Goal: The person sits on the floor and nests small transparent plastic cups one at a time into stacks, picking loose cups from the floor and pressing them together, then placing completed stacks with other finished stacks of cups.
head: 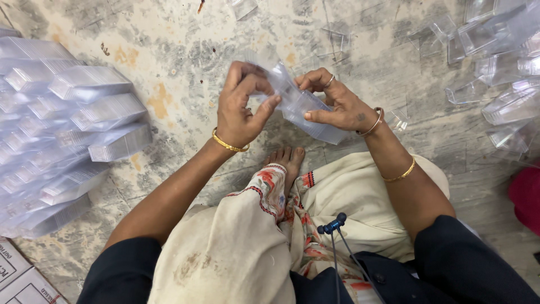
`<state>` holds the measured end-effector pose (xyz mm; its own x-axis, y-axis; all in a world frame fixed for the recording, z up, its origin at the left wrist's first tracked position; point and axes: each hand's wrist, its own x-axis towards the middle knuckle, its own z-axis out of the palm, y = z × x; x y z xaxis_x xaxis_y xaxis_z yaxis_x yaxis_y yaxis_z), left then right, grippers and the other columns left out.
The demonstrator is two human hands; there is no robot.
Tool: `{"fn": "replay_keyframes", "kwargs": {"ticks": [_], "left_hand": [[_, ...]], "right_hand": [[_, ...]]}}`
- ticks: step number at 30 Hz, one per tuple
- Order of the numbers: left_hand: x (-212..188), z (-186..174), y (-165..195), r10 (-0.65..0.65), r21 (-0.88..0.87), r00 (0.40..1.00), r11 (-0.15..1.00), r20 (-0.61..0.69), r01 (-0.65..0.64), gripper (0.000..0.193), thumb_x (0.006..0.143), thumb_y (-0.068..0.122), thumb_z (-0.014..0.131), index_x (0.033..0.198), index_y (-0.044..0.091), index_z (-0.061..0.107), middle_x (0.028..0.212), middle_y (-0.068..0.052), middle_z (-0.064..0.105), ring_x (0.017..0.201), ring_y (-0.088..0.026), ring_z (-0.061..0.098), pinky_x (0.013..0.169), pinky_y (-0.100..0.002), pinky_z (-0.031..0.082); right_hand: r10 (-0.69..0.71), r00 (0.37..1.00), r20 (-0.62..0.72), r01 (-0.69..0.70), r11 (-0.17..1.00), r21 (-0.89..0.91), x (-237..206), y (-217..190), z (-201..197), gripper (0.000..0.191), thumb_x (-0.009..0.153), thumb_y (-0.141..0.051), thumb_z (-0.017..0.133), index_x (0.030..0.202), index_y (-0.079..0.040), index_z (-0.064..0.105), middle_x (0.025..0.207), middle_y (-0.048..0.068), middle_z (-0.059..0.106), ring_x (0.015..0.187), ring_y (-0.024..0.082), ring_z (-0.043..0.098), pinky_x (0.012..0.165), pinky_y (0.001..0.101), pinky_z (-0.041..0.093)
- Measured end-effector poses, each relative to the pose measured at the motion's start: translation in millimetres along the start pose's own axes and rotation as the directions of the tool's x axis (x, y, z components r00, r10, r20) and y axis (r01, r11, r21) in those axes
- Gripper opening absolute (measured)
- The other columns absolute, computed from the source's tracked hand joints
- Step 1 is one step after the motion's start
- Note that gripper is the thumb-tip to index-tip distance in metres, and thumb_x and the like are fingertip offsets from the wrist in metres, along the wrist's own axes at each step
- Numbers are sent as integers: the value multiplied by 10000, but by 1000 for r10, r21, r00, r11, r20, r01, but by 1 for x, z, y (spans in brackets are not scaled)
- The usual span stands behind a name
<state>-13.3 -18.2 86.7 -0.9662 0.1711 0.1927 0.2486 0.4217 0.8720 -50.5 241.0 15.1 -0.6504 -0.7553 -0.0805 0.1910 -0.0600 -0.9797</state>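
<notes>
Clear plastic box [304,110] held between both hands [239,107] — above the floor [185,50].

Floor [185,50]: bare concrete, grey w/ worn patches + yellowish stains. Left side: nested stacks of clear plastic trays [67,135] lying on it, fanned out. Top right: loose clear plastic containers [500,62] in a heap, few singles scattered nearby. Bottom left corner: cardboard box [22,281]. Person's bare foot [288,160] rests on it, centre.
</notes>
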Motion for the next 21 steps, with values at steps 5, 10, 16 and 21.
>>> {"fn": "replay_keyframes", "kwargs": {"ticks": [5,10,16,21], "left_hand": [[-14,10,-8,-38,-48,997,998,64,41,655,929,50,782,1442,35,377,1200,-155,640,1058,-223,703,930,-368,562],[-25,-7,-54,-88,100,994,991,-67,94,589,999,2,684,1485,45,355,1102,-109,683,1030,-192,714,919,-364,587],[-29,-69,-118,76,811,992,572,100,-125,591,908,-29,655,1471,53,494,1118,-136,602,1064,-342,610,1079,-437,424],[-34,-50,-89,166,631,971,775,-172,-21,515,944,131,748,1379,10,501,1176,-193,579,1063,-340,594,980,-430,443]], "right_hand": [[12,1000,-6,-12,998,57,-1,8,3,502,902,-74,752,1310,-122,462,1422,68,490,1380,198,486,1095,391,510],[34,996,-86,-24,992,120,-1,15,3,486,937,-104,723,1322,-147,429,1429,105,585,1263,200,564,1148,349,478],[149,974,-174,-41,861,507,1,12,-4,607,898,-90,698,1442,-131,432,1452,83,488,1388,194,501,1214,378,427],[82,991,-102,-47,952,302,2,0,1,745,864,-88,759,1529,-116,425,1513,50,471,1409,199,476,1221,363,392]]}}
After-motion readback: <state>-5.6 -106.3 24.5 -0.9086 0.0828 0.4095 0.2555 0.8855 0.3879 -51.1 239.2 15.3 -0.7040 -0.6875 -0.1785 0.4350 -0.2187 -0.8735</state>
